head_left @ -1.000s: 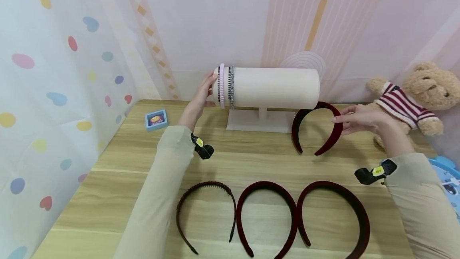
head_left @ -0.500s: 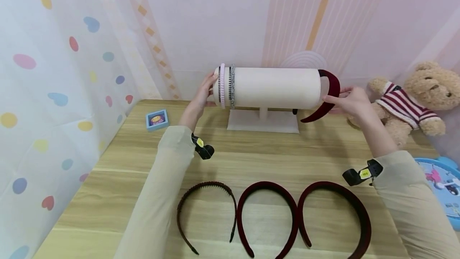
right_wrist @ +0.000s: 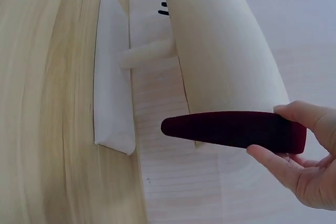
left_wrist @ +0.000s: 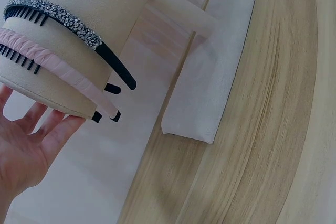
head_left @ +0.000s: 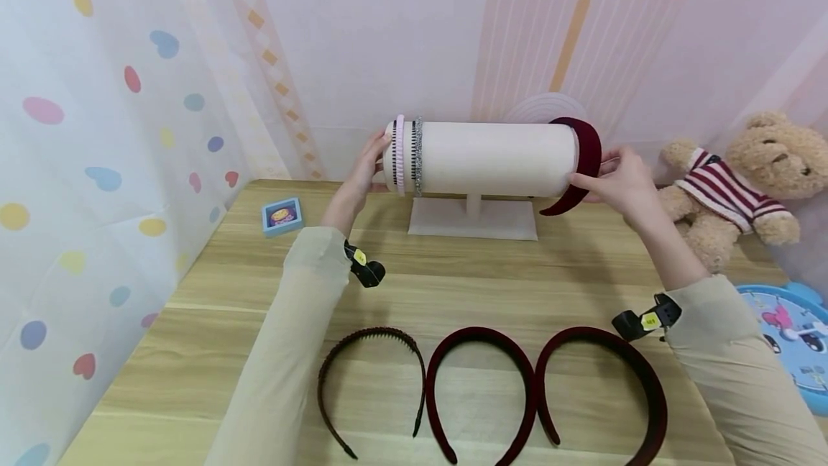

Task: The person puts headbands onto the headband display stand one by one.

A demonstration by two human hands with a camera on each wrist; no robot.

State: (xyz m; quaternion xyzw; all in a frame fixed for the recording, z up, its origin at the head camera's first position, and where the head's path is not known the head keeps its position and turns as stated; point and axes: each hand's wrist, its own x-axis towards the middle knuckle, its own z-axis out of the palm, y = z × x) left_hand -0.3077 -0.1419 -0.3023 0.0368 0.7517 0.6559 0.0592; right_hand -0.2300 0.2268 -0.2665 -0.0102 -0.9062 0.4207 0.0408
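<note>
A cream cylindrical headband stand [head_left: 494,157] stands at the back of the table. Its left end carries a pink wrapped headband [head_left: 399,154] and a glittery silver headband [head_left: 417,157]. My left hand [head_left: 364,170] steadies that end, extended fingers against it in the left wrist view. At the opposite end, my right hand [head_left: 622,180] pinches a wide dark red velvet headband [head_left: 589,153] between thumb and fingers. This headband curves around the cylinder's right end; in the right wrist view one tapered arm [right_wrist: 210,127] of it points past the cylinder's underside.
Along the near side of the table lie a thin dark toothed headband [head_left: 371,332] and two dark red padded headbands [head_left: 475,332] [head_left: 653,387]. A small blue box [head_left: 282,216] is at left. A teddy bear [head_left: 731,185] and a blue toy board [head_left: 798,351] are at right.
My right hand has lifted the dark red headband from beside the stand's base and brought it left over the cylinder's right end. The left hand has stayed at its end.
</note>
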